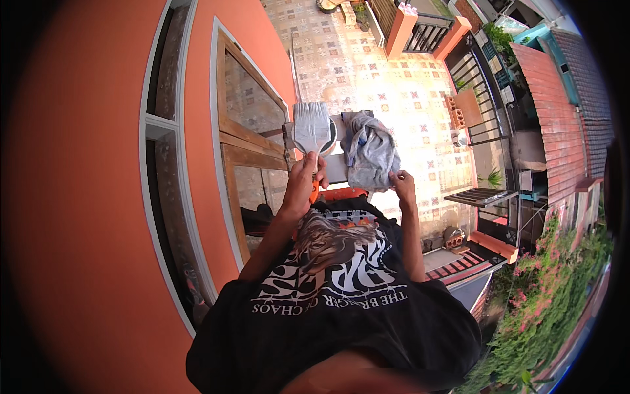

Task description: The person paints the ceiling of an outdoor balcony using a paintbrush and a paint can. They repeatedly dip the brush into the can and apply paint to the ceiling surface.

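Note:
My left hand (302, 184) grips an orange-handled paintbrush (312, 125), its wide bristles pointing away from me and coated in whitish-grey paint. Behind the brush head a round container (327, 144) is partly hidden, on a narrow grey step or platform (338, 167). Just to its right a crumpled grey-blue cloth (367, 148) lies over the platform, and my right hand (403, 184) pinches its lower right edge.
An orange wall (85, 197) with a white-framed window (159, 217) and wooden-framed glass (246, 98) stands on my left. Far below lies a tiled floor (387, 85). Black railings (480, 98), orange posts (399, 36), plants (545, 289) and red roofing (545, 118) are to the right and ahead.

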Demonstrator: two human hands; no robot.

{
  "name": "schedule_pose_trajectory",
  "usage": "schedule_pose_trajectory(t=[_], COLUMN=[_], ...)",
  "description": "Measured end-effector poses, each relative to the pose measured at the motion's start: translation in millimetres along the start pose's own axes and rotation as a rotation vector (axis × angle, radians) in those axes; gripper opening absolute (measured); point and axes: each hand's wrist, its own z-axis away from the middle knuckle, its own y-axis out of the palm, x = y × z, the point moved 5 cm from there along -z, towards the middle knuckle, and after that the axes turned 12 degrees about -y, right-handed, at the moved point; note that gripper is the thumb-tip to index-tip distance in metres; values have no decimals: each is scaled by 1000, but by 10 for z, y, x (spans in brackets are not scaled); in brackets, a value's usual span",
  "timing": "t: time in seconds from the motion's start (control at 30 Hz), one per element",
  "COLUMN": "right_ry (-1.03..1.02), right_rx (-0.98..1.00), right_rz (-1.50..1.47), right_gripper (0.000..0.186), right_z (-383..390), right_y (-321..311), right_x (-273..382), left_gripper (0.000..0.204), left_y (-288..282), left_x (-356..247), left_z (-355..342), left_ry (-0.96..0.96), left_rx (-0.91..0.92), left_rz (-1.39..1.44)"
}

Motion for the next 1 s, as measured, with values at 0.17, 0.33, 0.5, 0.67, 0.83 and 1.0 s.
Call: schedule_pose_trajectory(t=[0.17, 0.33, 0.5, 0.67, 0.83, 1.0], right_ry=[-157, -462, -754, -1020, -788, -826], right_rx=[30, 153, 187, 73, 5, -182], right_rz=[22, -62, 24, 258, 44, -30], right_gripper=[26, 29, 24, 23, 18, 19], right_z=[275, 543, 720, 933, 880, 929], right_y=[-209, 11, 399, 734, 859, 897], right_x=[980, 1721, 2012, 2229, 2197, 2289], left_gripper=[28, 14, 14, 10, 10, 17], left_y=[106, 223, 339, 406, 390, 233], left_x=[-80, -122, -27, 124, 159, 229], left_z=[34, 3, -105, -197, -227, -330], left_ry=[10, -26, -89, -142, -121, -39], left_rx=[22, 50, 142, 115, 92, -49], left_rz=[-62, -104, -133, -118, -98, -398])
